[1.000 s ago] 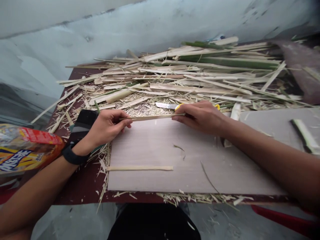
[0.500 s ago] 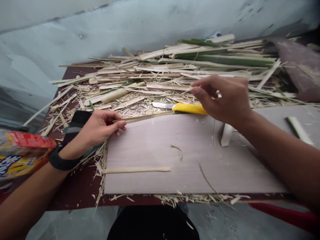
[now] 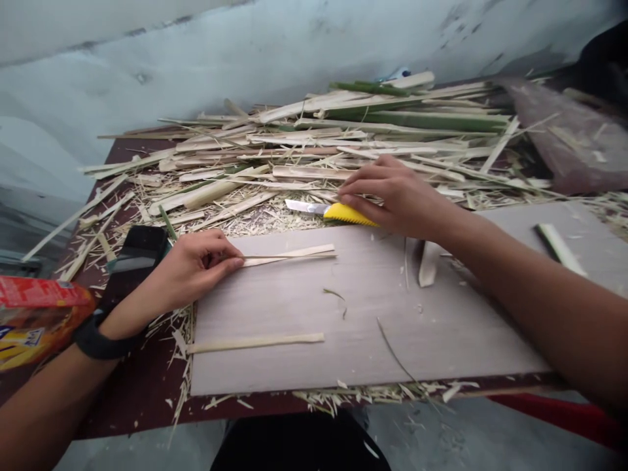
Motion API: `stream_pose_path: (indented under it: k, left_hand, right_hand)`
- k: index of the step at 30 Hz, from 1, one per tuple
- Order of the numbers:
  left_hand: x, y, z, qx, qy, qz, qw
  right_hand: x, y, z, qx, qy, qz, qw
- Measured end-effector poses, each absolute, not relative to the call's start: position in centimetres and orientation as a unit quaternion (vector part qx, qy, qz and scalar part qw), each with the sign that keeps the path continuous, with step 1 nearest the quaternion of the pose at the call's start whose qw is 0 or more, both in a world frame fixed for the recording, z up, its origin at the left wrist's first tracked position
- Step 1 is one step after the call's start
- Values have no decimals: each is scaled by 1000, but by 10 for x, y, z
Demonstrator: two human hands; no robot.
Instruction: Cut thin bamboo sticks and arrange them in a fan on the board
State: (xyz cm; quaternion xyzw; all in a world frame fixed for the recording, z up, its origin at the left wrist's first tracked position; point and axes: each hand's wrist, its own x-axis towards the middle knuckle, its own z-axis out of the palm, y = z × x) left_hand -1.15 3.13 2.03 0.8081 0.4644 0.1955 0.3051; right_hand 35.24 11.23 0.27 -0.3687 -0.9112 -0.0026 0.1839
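Two pale strips (image 3: 292, 254) at ten o'clock on the board (image 3: 284, 301) are pinched by the left hand (image 3: 199, 265); the right hand (image 3: 407, 199), grip unclear, could be nicked, straying onto the knife blade (image 3: 307, 207) at its nine o'clock.

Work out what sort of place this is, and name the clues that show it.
Probably an improvised wood- or bamboo-working spot, judging by the pile of split strips, the scattered shavings and the yellow-handled knife by the right hand.

A scuffed, pale blue-grey wall (image 3: 220, 59) rises behind the dark red worktop (image 3: 142, 389), dark-spotted above the worktop's right side. Under the worktop's near edge, grey floor (image 3: 436, 435) shows in soft light.
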Motion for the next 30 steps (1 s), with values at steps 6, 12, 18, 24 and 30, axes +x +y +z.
stream_pose_path:
  k: [6,12,18,24,30]
  left_hand:
    - [-9,30,20,802,476,204,299]
    - [-8,29,21,797,483,204,300]
    - [-7,30,19,794,486,206,301]
    - [-8,31,19,794,487,204,301]
    - [-9,31,20,797,483,196,306]
  right_hand:
    - [354,111,5,-392,-904,9,170]
    - [359,118,-1,-429,-886,21,173]
    - [357,116,3,-430,-878,40,207]
    - [355,114,0,-444,-866,32,229]
    - [361,120,-4,-469,-846,4,256]
